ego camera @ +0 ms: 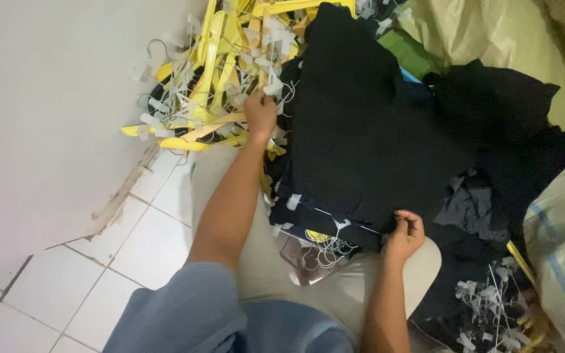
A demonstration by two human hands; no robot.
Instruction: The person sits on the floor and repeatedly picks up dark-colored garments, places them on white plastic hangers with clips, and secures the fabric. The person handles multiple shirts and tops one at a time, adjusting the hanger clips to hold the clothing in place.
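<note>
Head view, looking down at lap and floor.

Surroundings: pile of yellow hangers (217, 72) at 11 o'clock, tangled, metal hooks and white clip tags mixed through it, stacked against the white wall (47, 111). White floor tiles (132, 242) at 8 o'clock, chipped plaster along the wall base. Big black garment (367, 131) fills centre, draped from 12 o'clock down over the person's beige-trousered lap. More dark clothes (505, 117) heaped at 2–3 o'clock, a grey piece among them. Pale plastic sacks (485, 33) at 1 o'clock and another sack (564, 242) at 4 o'clock. Loose white tags and wire hooks (492, 307) scattered at 5 o'clock. More wire hooks (325, 252) hang below the garment hem at 6 o'clock, over a shiny plastic bag.

In the way: black garment overlaps the right edge of the hanger pile; tags and hooks are knotted around where the left hand works.

Left hand (260, 111): arm stretched forward toward 11 o'clock, blue sleeve at the shoulder, forearm bare. Hand sits at the hanger pile's right edge, just beside the garment, fingers curled closed in the hangers and white tags; exactly which piece it grips I can't tell.

Right hand (405, 232): forearm up from 6 o'clock, wrist bent, at roughly 5 o'clock of centre. Fingers pressed together, pinching the lower hem of the black garment.
</note>
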